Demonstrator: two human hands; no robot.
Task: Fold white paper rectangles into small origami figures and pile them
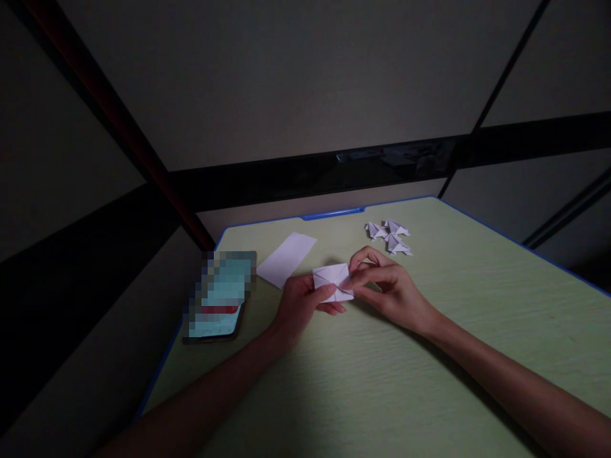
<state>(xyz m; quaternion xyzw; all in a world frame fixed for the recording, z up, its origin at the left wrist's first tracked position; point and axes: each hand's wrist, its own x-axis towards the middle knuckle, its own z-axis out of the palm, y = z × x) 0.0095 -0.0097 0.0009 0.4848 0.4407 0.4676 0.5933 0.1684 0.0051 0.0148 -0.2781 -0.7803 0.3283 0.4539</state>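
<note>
A small white folded paper (333, 273), roughly square with creases meeting near its middle, is held above the table between both hands. My left hand (301, 299) grips its left and lower side, thumb pressed on top and fingers underneath. At its right edge, my right hand (384, 280) pinches the paper between thumb and fingers. The exact fold under the right fingertips is too small to make out. Beyond the left hand lies a flat white sheet of paper (286, 257). Past the right hand sit several small folded paper figures (392, 236), close together.
The pale green table (363, 394) has a blue edge and a blue strip (334, 213) along its far side. A phone (222, 296) with a lit, partly pixelated screen lies at the left edge. Panelled cabinet-like surfaces (305, 83) stand directly behind the table.
</note>
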